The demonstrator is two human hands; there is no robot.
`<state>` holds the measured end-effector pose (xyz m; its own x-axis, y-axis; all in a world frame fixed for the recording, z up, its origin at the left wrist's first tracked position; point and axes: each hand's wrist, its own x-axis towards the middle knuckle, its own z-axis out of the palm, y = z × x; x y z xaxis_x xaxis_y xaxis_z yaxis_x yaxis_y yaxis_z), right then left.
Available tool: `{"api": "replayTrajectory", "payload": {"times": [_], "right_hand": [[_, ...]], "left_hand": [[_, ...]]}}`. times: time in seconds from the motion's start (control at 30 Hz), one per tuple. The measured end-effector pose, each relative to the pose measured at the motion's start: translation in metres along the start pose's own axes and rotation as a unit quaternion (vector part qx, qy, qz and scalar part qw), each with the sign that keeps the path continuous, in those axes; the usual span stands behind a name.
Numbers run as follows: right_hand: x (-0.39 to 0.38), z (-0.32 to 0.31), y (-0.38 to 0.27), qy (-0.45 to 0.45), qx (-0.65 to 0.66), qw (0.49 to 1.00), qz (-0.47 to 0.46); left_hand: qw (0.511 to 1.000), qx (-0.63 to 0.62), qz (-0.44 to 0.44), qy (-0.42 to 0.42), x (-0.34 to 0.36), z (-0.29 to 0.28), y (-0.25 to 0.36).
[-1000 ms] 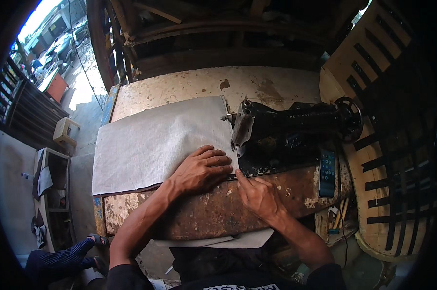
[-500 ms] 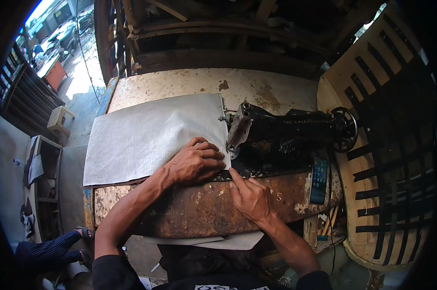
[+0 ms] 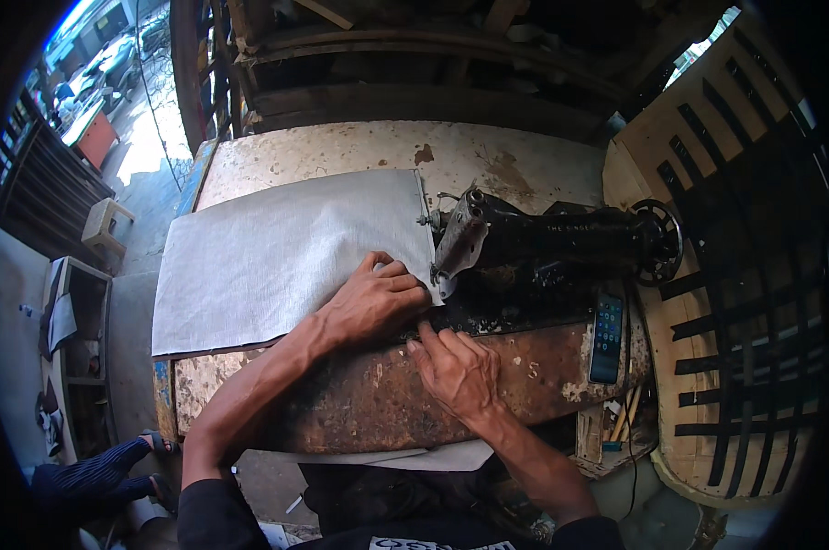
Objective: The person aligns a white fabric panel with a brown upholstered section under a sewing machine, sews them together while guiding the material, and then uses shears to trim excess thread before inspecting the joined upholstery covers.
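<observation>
A large white woven-looking sheet (image 3: pixel 249 247) lies across the table, its right edge at the needle end of a black sewing machine (image 3: pixel 552 243). My left hand (image 3: pixel 373 298) rests on the sheet's near right part, fingers bent and closed on it close to the presser foot; the fingertips are partly hidden. A raised fold runs through the sheet beyond that hand. My right hand (image 3: pixel 458 368) is just below, over the table's near side, index finger stretched toward the left hand and thumb apart from it. Nothing shows in the right hand.
The worn wooden table (image 3: pixel 341 403) has a phone (image 3: pixel 606 337) at its right. Beside it stands a wooden frame with black straps (image 3: pixel 699 357). An open drawer (image 3: pixel 621 426) holds small tools. A person's striped-clothed leg (image 3: pixel 89 472) is at lower left.
My right hand has moved left, its index finger leaving the sheet's near right corner. The left hand has shifted slightly right and up, and that corner now sits higher by the machine.
</observation>
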<state>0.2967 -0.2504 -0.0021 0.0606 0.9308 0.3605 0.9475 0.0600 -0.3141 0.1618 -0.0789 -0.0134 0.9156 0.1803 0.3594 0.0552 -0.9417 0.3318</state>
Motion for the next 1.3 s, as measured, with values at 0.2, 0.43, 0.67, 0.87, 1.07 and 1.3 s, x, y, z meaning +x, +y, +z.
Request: {"api": "replayTrajectory", "payload": {"times": [0.2, 0.43, 0.67, 0.87, 1.07, 1.3], "right_hand": [[-0.003, 0.002, 0.002, 0.011, -0.001, 1.000, -0.012], [-0.007, -0.001, 0.005, 0.007, 0.009, 0.999, -0.033], [-0.004, -0.014, 0.021, 0.000, -0.027, 0.999, -0.022], [-0.003, -0.011, 0.028, 0.017, -0.042, 0.998, -0.039], [-0.001, -0.009, 0.030, 0.017, -0.039, 0.998, -0.041], [0.002, -0.009, 0.032, -0.028, -0.029, 0.999, -0.013]], "left_hand": [[0.999, 0.023, 0.039, 0.023, -0.008, 0.002, -0.002], [0.998, 0.053, 0.032, -0.003, -0.006, -0.004, 0.006], [0.996, 0.070, 0.041, -0.030, -0.005, -0.006, 0.003], [0.999, 0.014, 0.041, -0.015, 0.000, -0.016, 0.008], [0.998, 0.025, 0.039, -0.042, -0.001, -0.016, 0.004], [0.998, 0.033, 0.030, -0.043, 0.002, -0.015, -0.004]]}}
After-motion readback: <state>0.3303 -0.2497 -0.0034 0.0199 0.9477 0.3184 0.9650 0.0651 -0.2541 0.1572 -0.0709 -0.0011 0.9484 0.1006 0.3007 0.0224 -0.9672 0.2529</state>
